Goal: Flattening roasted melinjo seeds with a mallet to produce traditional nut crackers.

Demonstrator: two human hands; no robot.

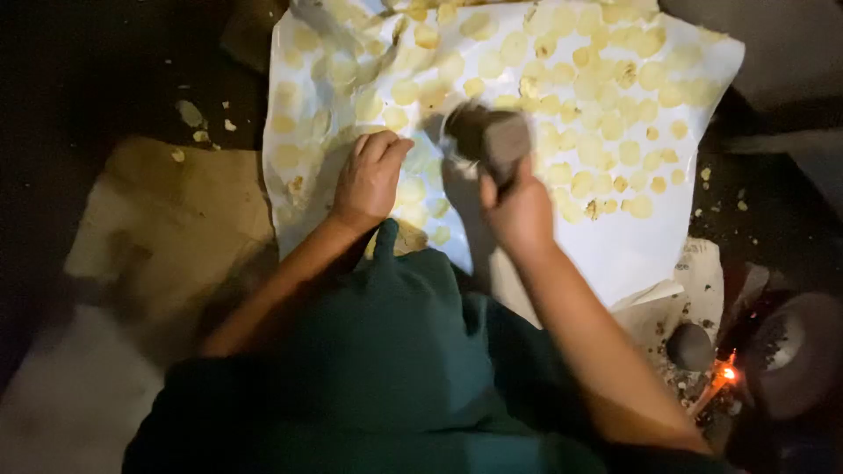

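Two hands work over a white sheet (632, 254) on the floor: the right hand (520, 211) has its grip closed round a dark, blurred tool (488, 136), the left hand (369, 180) rests loosely curled, holding nothing, on the sheet. Pale yellow slices (606, 114) lie directly beneath and beyond both. Risk, as judged: the burning ember (727, 374) near the sheet's right corner could scorch it.

The white sheet (650, 254) in the upper middle of the frame looks like thin plastic, glossy and wrinkled. The pale yellow slices (606, 123) on it look matt and a little rough. The dark lump (492, 136) at the centre looks dull and coarse. The teal garment (395, 351) below is soft matt cloth. The brown cardboard (189, 206) at left is matt.
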